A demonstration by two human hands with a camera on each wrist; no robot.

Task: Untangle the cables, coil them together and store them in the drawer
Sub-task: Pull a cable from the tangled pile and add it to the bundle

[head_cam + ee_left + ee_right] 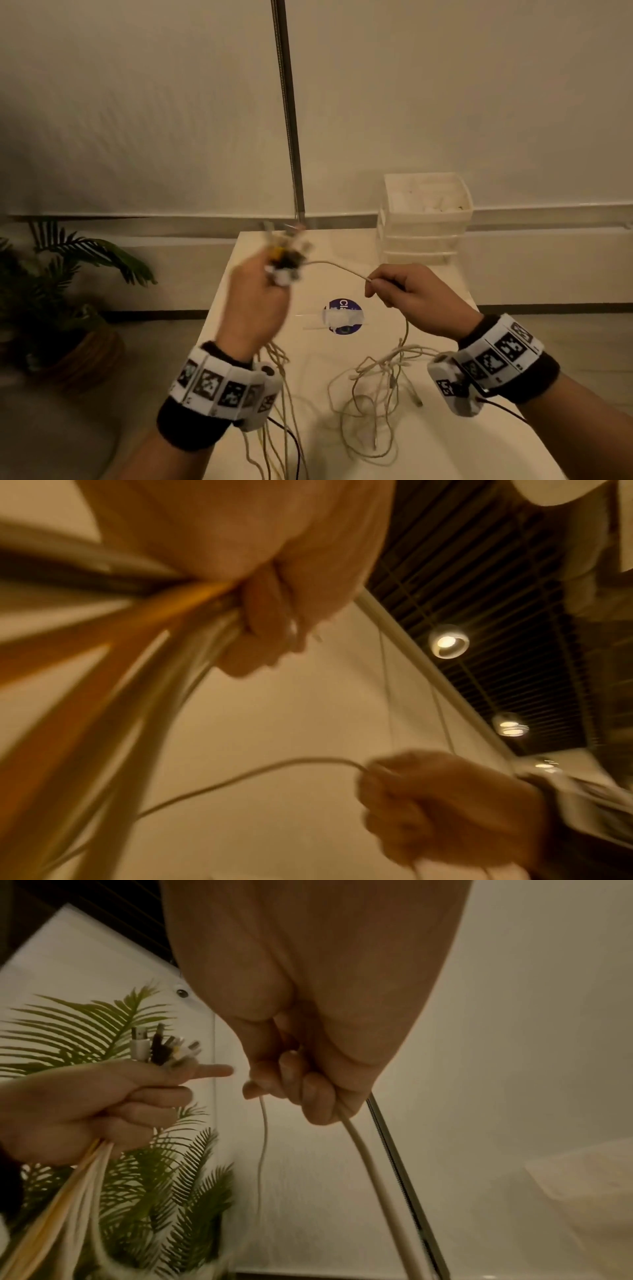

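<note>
Currently, the left hand (255,308) is gripping the plug bundle (286,255) while the right hand (409,294), nearer the drawer unit (424,219), is pinching one white cable (342,269); pulling is likely tightening the tangle (380,387).

Smooth white plastic drawer unit (424,219), matt pale table (442,442), smooth rubbery cables (373,383), shiny metal pole (289,113)

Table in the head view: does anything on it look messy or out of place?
Yes. A loose heap of pale cables lies knotted on the table near the right hand. The left hand grips a bundle of plugs, its cords trailing off the table's edge.
</note>
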